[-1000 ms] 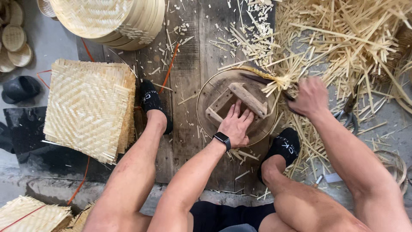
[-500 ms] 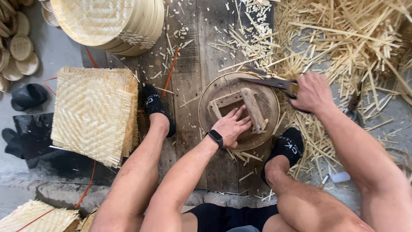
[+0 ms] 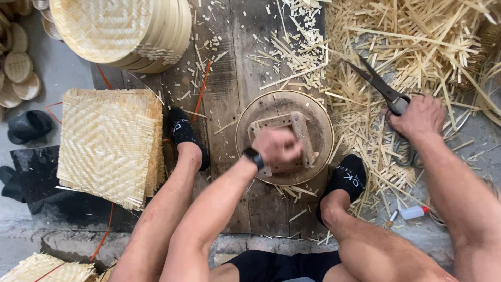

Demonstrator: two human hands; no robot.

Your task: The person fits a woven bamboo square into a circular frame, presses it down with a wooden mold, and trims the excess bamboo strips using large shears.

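Centrally, on the dark wooden boards (image 3: 245, 78), lies a round wooden disc (image 3: 318, 130) carrying a pale rectangular wooden frame (image 3: 300, 125). Left hand (image 3: 276, 147): closed into a fist, pressed down on the frame's near-left part; a black wristband (image 3: 253, 157) sits just behind it. Right hand (image 3: 417, 117): fingers wrapped around the handles of large dark shears (image 3: 378, 83), blades slightly apart and pointing up-left, resting over the heap of pale bamboo offcuts (image 3: 417, 47) right of the disc. Left of the boards: a stack of square woven bamboo mats (image 3: 107, 143), beside the left foot in a black sock (image 3: 182, 133). Above it: a stack of round woven bamboo trays (image 3: 120, 28). Far left edge: small round woven lids (image 3: 18, 75) and a dark shoe (image 3: 28, 125). Near the right foot's black sock (image 3: 349, 177): a small white tube with a red tip (image 3: 415, 212), lying on the grey floor; any marking too small to tell.
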